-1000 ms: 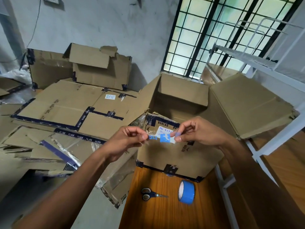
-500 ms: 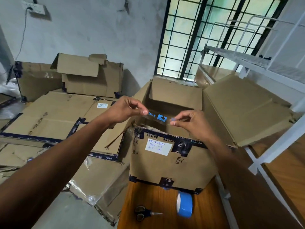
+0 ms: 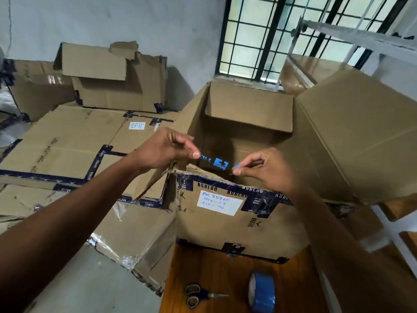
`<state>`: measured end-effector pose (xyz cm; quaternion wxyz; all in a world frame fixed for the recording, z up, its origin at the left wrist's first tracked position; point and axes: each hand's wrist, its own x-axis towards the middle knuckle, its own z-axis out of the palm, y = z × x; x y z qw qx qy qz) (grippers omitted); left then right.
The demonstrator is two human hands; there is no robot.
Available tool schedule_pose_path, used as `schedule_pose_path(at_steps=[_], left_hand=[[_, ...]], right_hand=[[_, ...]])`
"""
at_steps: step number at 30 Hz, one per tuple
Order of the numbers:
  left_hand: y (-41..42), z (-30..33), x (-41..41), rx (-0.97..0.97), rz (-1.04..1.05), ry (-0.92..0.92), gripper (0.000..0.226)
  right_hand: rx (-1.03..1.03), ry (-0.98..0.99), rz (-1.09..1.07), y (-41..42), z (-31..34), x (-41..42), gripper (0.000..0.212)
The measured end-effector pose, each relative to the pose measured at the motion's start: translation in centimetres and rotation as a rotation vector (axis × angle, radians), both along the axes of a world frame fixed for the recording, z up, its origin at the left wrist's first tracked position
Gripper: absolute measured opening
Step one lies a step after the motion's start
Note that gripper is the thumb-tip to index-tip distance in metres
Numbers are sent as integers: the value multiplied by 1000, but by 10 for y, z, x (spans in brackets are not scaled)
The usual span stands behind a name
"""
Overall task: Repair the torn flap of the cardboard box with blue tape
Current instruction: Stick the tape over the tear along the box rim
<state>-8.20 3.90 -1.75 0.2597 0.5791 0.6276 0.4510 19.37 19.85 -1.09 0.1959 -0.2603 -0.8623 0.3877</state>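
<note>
Blue tape, a short strip stretched at centre frame, is pinched at each end by the fingers of the left hand and right hand, just above the box and its ragged near flap. To do this well, the strip likely wants holding taut and level, centring over the tear, then lowering one end first and smoothing across. The roll and scissors lie on the tabletop, lower centre.

Head cam, looks down-fwd, close over box, edges prob. warped.
</note>
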Motion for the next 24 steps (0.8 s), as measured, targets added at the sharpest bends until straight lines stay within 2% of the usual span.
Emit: schedule_pose_path(at_steps=[12,24], left_hand=[[-3,-11,-3,-37,-58,14,13],[-10,-4,-10,-97,-153,138,16]], right_hand=[[0,-83,113,-1,6,8,11],[-100,-153,153,-3,6,8,11]])
